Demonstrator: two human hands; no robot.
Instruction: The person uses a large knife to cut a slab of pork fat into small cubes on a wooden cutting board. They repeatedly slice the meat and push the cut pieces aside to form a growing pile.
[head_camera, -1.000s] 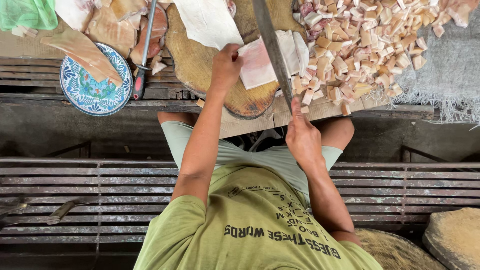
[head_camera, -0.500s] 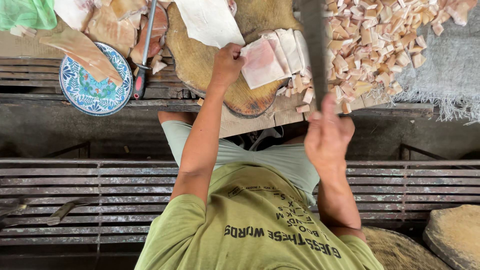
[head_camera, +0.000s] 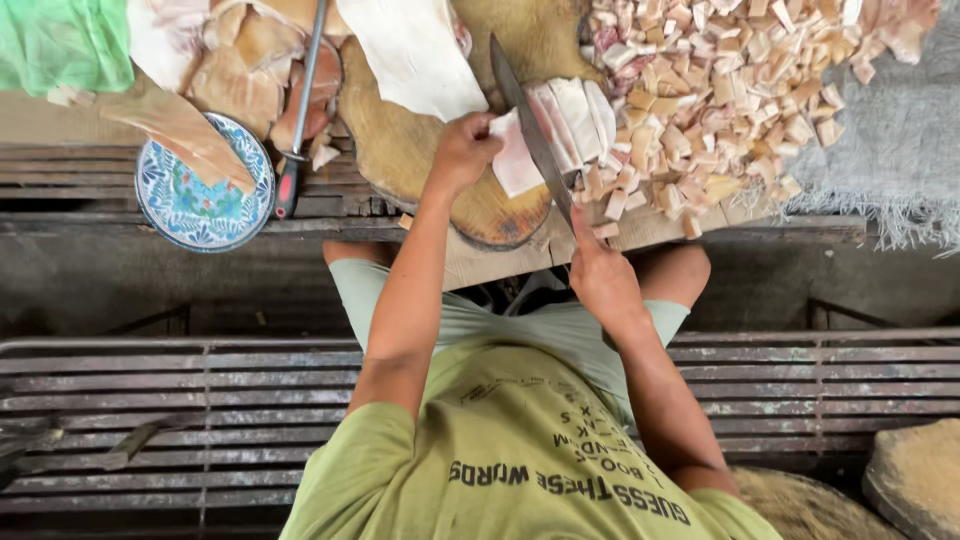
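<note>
The right hand (head_camera: 603, 282), closed around the handle, has brought the long knife (head_camera: 530, 135) down from its raised position onto the pale meat slab (head_camera: 560, 125) that the left hand (head_camera: 462, 152) presses on the round wooden block (head_camera: 420, 150), so another strip is being cut beside the pile of cut pieces (head_camera: 740, 90).

The light is soft, even daylight, bright at the far side. Near parts are dimmer. Everything is mostly sharp, with no glare.

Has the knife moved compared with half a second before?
Yes. The knife has come down: it was raised above the round board, and now its blade lies on the meat strips.
</note>
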